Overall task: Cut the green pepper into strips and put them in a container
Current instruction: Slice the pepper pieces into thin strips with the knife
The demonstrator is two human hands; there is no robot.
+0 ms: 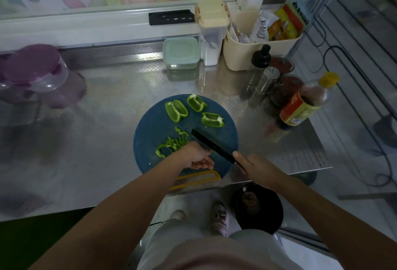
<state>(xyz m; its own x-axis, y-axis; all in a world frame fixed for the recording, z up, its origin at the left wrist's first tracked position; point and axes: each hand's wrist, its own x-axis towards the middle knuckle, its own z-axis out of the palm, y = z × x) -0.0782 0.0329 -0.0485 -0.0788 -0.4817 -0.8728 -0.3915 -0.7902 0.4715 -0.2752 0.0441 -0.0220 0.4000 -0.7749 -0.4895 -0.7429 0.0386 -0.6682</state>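
Knife (pixel 211 144) is gripped by right hand (pixel 258 167) | left hand (pixel 194 155) is curled at blade, hold cannot be told | pepper strips (pixel 171 144) are piled beside it on blue cutting board (pixel 144 138) | pepper quarters (pixel 176 110) are laid beyond | sauce bottle (pixel 305 103) label is blurred

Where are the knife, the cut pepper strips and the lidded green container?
knife (pixel 217 147), head view, middle of the dark blade.
pepper strips (pixel 173 143), head view, centre of the pile.
green container (pixel 181 51), head view, on its lid.
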